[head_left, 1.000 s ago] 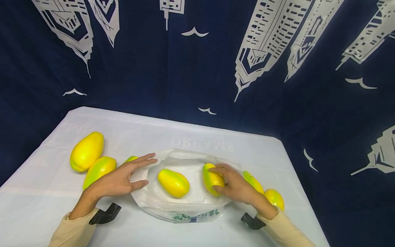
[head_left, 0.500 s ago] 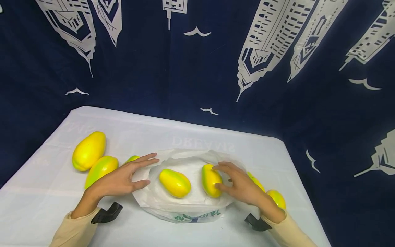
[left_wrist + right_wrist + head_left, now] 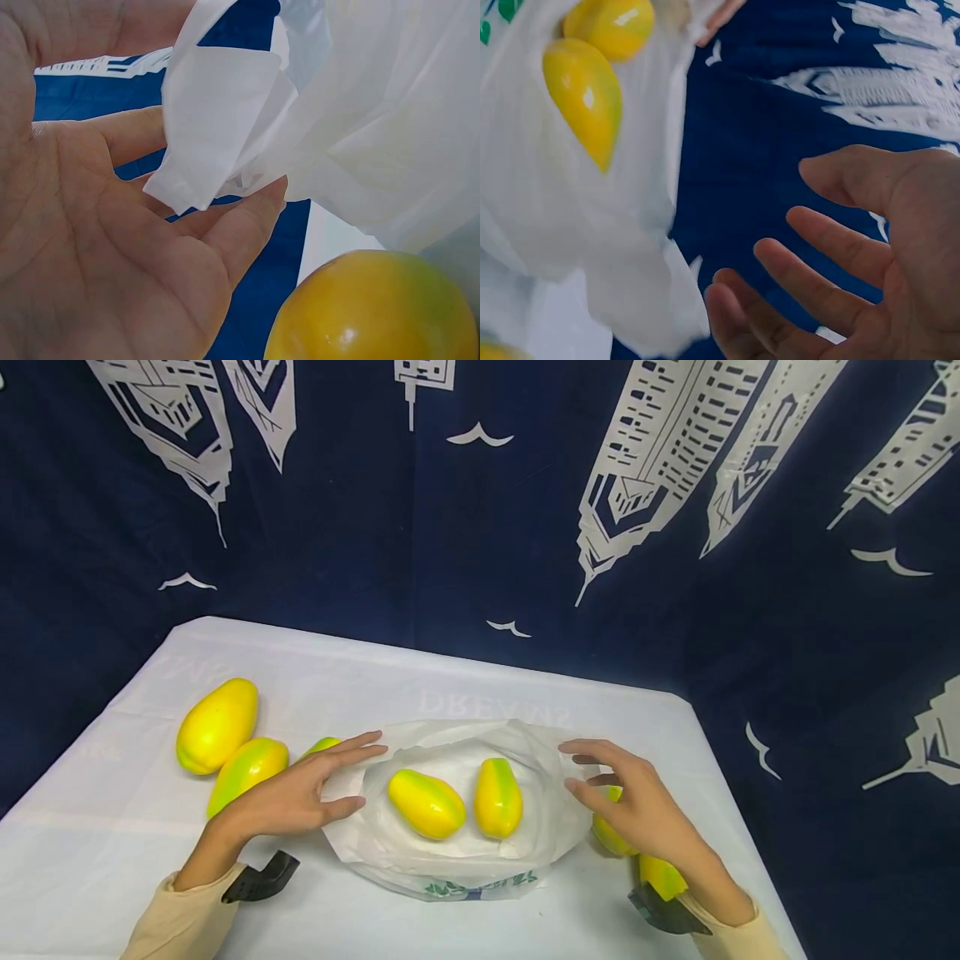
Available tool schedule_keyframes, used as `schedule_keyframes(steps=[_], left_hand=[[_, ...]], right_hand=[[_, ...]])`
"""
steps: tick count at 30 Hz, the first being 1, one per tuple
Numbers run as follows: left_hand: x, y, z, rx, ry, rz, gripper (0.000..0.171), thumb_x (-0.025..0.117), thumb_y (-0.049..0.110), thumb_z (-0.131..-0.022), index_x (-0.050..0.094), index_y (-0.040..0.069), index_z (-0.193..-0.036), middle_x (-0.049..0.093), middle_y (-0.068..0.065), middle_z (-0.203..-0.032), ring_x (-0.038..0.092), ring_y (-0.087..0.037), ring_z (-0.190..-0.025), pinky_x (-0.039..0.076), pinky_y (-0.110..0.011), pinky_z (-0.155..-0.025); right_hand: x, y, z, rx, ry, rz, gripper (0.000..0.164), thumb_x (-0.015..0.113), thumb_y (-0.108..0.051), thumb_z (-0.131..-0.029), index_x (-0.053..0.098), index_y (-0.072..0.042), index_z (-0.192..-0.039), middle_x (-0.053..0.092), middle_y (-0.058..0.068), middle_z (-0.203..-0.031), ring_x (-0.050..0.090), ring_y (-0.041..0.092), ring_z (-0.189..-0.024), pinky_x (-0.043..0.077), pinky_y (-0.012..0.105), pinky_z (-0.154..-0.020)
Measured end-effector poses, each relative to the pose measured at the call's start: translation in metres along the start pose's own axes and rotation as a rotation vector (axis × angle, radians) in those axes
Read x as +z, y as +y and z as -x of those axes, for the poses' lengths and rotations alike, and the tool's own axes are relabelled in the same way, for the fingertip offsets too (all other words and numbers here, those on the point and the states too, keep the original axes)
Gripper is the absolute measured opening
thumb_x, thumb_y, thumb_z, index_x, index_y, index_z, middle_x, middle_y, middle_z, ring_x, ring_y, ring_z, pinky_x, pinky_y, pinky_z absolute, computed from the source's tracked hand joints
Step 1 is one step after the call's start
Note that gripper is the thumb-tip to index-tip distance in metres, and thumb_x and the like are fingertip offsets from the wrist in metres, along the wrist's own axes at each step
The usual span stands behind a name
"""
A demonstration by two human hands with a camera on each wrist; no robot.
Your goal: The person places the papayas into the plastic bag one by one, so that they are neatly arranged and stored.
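A white plastic bag (image 3: 450, 870) lies with its mouth wide. Inside, two yellow-green mangoes (image 3: 426, 804) rest side by side, the right mango (image 3: 498, 799) nearly upright. My left hand (image 3: 296, 793) is at the bag's left rim, thumb and fingers apart. The left wrist view shows a bag handle (image 3: 217, 112) draped against its extended fingers. My right hand (image 3: 637, 797) is just off the bag's right side and holds nothing; its fingers are spread and slightly bent in the right wrist view.
Left of the bag are a large yellow mango (image 3: 217, 727), a greener mango (image 3: 247, 770) and one partly hidden mango (image 3: 321, 745). Under my right hand and wrist are two mangoes, one nearer (image 3: 662, 877) and one farther (image 3: 611, 833). A dark blue printed cloth (image 3: 480, 543) hangs behind the white table (image 3: 360, 668).
My right hand has let go of the right mango in the bag and moved right, out of the bag. That mango has shifted slightly left, nearer the other. My left hand stays put.
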State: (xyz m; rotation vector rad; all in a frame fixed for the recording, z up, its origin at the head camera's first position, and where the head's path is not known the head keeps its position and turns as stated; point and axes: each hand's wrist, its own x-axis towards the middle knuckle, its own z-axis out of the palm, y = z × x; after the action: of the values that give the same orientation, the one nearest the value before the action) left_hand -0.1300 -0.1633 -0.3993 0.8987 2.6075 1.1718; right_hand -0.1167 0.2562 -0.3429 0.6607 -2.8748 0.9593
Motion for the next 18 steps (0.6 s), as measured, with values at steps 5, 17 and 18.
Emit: schedule_keyframes(steps=[5, 17, 18], left_hand=[[0.000, 0.000, 0.001, -0.003, -0.003, 0.006, 0.061, 0.069, 0.020, -0.093, 0.047, 0.012, -0.149, 0.032, -0.012, -0.163, 0.032, -0.040, -0.147, 0.032, -0.065, -0.113], [0.001, 0.001, 0.000, -0.005, 0.001, 0.002, 0.061, 0.070, 0.020, -0.093, 0.047, 0.013, -0.149, 0.032, -0.013, -0.163, 0.032, -0.040, -0.147, 0.033, -0.066, -0.112], [0.001, 0.001, 0.000, -0.006, 0.001, 0.001, 0.061, 0.070, 0.021, -0.093, 0.047, 0.013, -0.149, 0.032, -0.013, -0.163, 0.032, -0.040, -0.148, 0.033, -0.065, -0.112]], right_hand=[[-0.017, 0.009, 0.010, 0.031, 0.098, 0.044, 0.039, 0.070, -0.013, -0.094, 0.062, -0.016, -0.132, 0.064, 0.007, -0.133, 0.066, 0.028, -0.113, 0.060, 0.040, -0.086], [-0.028, 0.038, 0.030, 0.171, 0.124, 0.033, 0.039, 0.067, -0.016, -0.097, 0.059, -0.012, -0.135, 0.062, 0.012, -0.136, 0.066, 0.034, -0.115, 0.057, 0.042, -0.092], [-0.029, 0.042, 0.031, 0.183, 0.124, 0.030, 0.039, 0.066, -0.017, -0.097, 0.059, -0.012, -0.135, 0.062, 0.013, -0.136, 0.065, 0.034, -0.115, 0.056, 0.045, -0.092]])
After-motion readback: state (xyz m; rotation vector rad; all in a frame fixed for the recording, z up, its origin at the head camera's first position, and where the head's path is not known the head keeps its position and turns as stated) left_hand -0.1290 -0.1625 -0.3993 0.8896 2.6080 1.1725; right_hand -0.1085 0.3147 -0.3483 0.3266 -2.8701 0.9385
